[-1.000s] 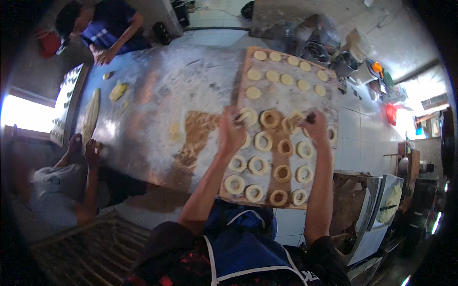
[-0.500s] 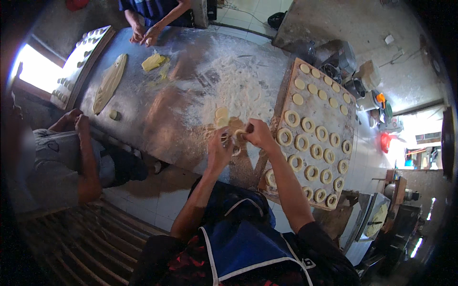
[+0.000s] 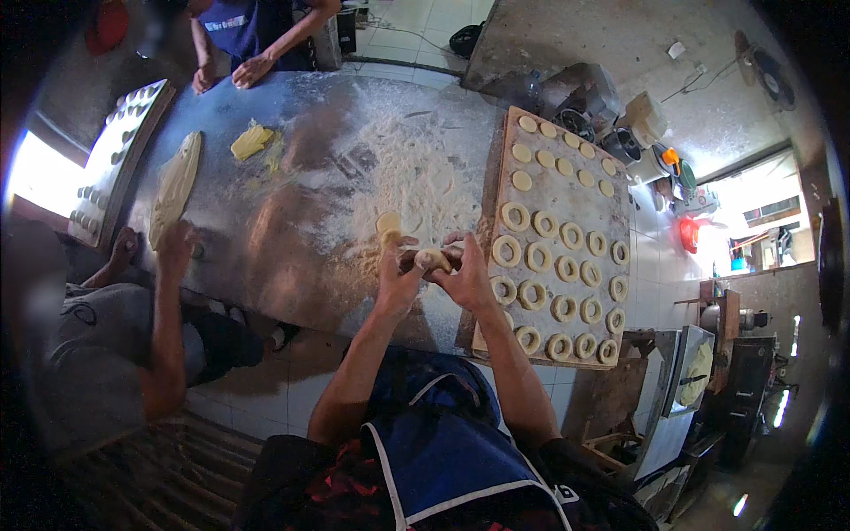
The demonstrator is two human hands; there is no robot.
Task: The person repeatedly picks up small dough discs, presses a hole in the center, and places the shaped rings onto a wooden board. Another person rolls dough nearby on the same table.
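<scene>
Over the floured tabletop, my left hand [image 3: 400,281] and my right hand [image 3: 467,276] meet with bent fingers. Between them is a pale piece of dough [image 3: 431,259], gripped from both sides; whether a hole runs through it I cannot tell. A flat dough round [image 3: 388,223] lies on the flour just beyond my left hand. To the right of my right hand is a wooden board [image 3: 496,199], with rows of dough rings [image 3: 538,257] on its nearer part and plain dough rounds [image 3: 544,159] on its far part.
Loose flour [image 3: 412,168] covers the metal table's [image 3: 239,212] middle. A yellow lump [image 3: 251,142] and a long dough strip [image 3: 176,186] lie left. One co-worker's hand [image 3: 179,243] touches the strip; another's hands [image 3: 252,71] rest at the far edge. A filled tray [image 3: 115,159] stands far left.
My hands have come together on the dough, which was a ring in my right fingers. The left co-worker's hand has reached onto the strip. The far co-worker's hands have parted and lowered. The view has shifted.
</scene>
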